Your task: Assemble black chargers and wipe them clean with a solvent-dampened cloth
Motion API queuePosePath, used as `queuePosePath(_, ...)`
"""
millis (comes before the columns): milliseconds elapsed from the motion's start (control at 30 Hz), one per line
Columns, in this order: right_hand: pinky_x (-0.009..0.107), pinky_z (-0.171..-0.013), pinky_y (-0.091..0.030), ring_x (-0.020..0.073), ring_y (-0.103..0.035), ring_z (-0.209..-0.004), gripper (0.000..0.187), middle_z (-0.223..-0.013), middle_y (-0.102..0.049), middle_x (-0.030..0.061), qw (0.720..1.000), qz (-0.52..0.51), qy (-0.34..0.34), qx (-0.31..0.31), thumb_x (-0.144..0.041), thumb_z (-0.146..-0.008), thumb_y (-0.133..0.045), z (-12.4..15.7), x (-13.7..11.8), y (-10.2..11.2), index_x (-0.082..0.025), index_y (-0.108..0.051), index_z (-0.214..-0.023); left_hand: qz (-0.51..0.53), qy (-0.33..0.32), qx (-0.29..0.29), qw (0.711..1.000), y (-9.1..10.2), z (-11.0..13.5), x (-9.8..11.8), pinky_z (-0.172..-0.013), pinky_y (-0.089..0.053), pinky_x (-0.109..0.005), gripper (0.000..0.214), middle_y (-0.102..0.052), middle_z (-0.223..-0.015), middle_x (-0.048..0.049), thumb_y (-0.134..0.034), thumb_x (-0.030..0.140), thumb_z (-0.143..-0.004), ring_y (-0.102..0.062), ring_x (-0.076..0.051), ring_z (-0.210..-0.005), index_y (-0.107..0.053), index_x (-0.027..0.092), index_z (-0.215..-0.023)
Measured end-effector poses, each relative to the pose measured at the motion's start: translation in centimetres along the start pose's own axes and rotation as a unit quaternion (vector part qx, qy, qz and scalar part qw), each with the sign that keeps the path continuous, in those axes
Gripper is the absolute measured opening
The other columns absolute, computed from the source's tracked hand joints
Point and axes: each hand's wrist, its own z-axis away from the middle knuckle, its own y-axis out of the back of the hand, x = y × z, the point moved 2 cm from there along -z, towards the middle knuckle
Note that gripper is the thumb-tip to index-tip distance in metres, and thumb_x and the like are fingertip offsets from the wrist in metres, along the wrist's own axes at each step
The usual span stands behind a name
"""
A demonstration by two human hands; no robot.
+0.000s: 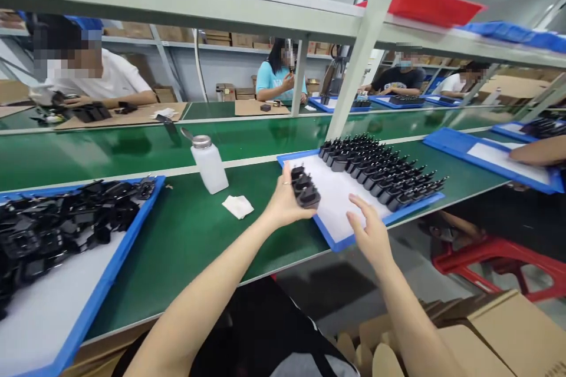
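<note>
The black plug adapters [305, 187] in the left hand [285, 200] are partly covered by its fingers; any markings on them are too small to read. The heap of black parts [53, 224] in the blue tray [109, 274] runs off the left edge, its overlapping pieces not separable by count. A co-worker's forearm [542, 150] is cut off by the right edge.
</note>
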Motion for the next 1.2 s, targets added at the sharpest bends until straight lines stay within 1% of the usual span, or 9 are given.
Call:
queuePosePath(67,0.045,-0.090,-0.025,0.0244,-0.039,-0.104,0.038,-0.109,-0.049,0.0121,0.996,0.071,-0.054,0.016,-0.040,-0.080,-0.030,0.9,3.7,0.1,-0.015,-0.045,-0.105,0.013,-0.014,-0.070,0.997,-3.4,-3.9,0.3,-0.090,-0.029,-0.032,0.118,-0.034,-0.116,-0.0166,-0.067,0.027,-0.041,-0.032,-0.024,-0.110,0.014,0.006,-0.124)
queuePosePath(133,0.047,-0.087,-0.027,0.0239,-0.045,-0.097,0.033,-0.101,-0.053,0.0119,0.994,0.103,-0.028,0.005,-0.034,-0.081,-0.028,1.6,5.8,-0.4,-0.015,-0.048,-0.100,0.008,0.004,-0.110,0.994,-6.5,-7.1,-0.1,-0.092,-0.027,-0.033,0.120,-0.032,-0.117,-0.0194,-0.068,0.027,-0.039,-0.031,-0.026,-0.110,0.013,0.001,-0.124)
queuePosePath(233,0.045,-0.085,-0.028,0.0216,-0.050,-0.088,0.029,-0.092,-0.057,0.0107,0.991,0.128,0.036,0.017,-0.022,-0.083,-0.025,2.4,6.7,-1.1,-0.015,-0.050,-0.095,0.013,0.027,-0.133,0.991,-9.9,-10.5,-1.2,-0.093,-0.025,-0.034,0.120,-0.027,-0.121,-0.0220,-0.068,0.028,-0.039,-0.028,-0.027,-0.113,0.011,-0.001,-0.124)
queuePosePath(333,0.042,-0.080,-0.032,0.0213,-0.053,-0.083,0.030,-0.086,-0.059,0.0098,0.987,0.140,0.063,0.042,-0.016,-0.082,-0.024,2.9,6.9,-1.4,-0.015,-0.053,-0.091,0.022,0.025,-0.132,0.991,-12.2,-12.0,-2.0,-0.095,-0.024,-0.032,0.115,-0.024,-0.123,-0.0218,-0.066,0.025,-0.040,-0.026,-0.026,-0.115,0.007,0.000,-0.124)
queuePosePath(500,0.042,-0.078,-0.031,0.0219,-0.054,-0.079,0.032,-0.081,-0.060,0.0057,0.989,0.121,0.072,0.048,-0.013,-0.080,-0.025,3.4,7.8,-1.8,-0.019,-0.055,-0.087,-0.087,0.054,-0.082,0.991,-13.3,-11.9,-3.0,-0.099,-0.016,-0.030,0.106,-0.014,-0.131,-0.0188,-0.064,0.029,-0.044,-0.015,-0.026,-0.120,-0.002,0.004,-0.126)
queuePosePath(667,0.042,-0.078,-0.029,0.0221,-0.055,-0.074,0.032,-0.078,-0.061,0.0039,0.995,0.079,0.048,0.043,-0.011,-0.078,-0.026,3.9,8.4,-2.2,-0.021,-0.055,-0.087,-0.176,0.084,-0.131,0.972,-14.2,-12.1,-2.9,-0.099,-0.011,-0.040,0.119,-0.008,-0.132,-0.0208,-0.063,0.048,-0.040,-0.006,-0.030,-0.122,0.006,0.001,-0.125)
queuePosePath(800,0.041,-0.078,-0.027,0.0221,-0.055,-0.073,0.032,-0.077,-0.061,0.0038,0.994,0.083,0.061,0.024,-0.009,-0.077,-0.027,4.1,8.5,-2.0,-0.019,-0.055,-0.088,-0.209,0.121,-0.131,0.961,-16.0,-12.3,-2.1,-0.099,-0.007,-0.040,0.116,-0.002,-0.132,-0.0232,-0.058,0.051,-0.044,0.000,-0.031,-0.122,0.003,-0.006,-0.124)
queuePosePath(1000,0.042,-0.078,-0.025,0.0221,-0.054,-0.072,0.032,-0.075,-0.061,0.0043,0.993,0.105,0.056,-0.008,-0.009,-0.077,-0.027,3.9,8.0,-1.7,-0.019,-0.055,-0.087,-0.221,0.158,-0.099,0.957,-17.1,-11.9,-1.5,-0.099,-0.006,-0.039,0.113,-0.007,-0.132,-0.0232,-0.051,0.057,-0.046,-0.002,-0.031,-0.122,-0.001,-0.007,-0.123)
queuePosePath(1200,0.040,-0.077,-0.026,0.0197,-0.053,-0.069,0.031,-0.071,-0.060,0.0039,0.994,0.093,0.048,0.035,-0.011,-0.080,-0.024,3.5,7.8,-1.9,-0.019,-0.053,-0.085,-0.231,0.175,-0.054,0.956,-17.1,-11.8,-1.4,-0.099,-0.008,-0.039,0.107,-0.016,-0.130,-0.0227,-0.050,0.055,-0.049,-0.010,-0.030,-0.121,-0.006,-0.008,-0.123)
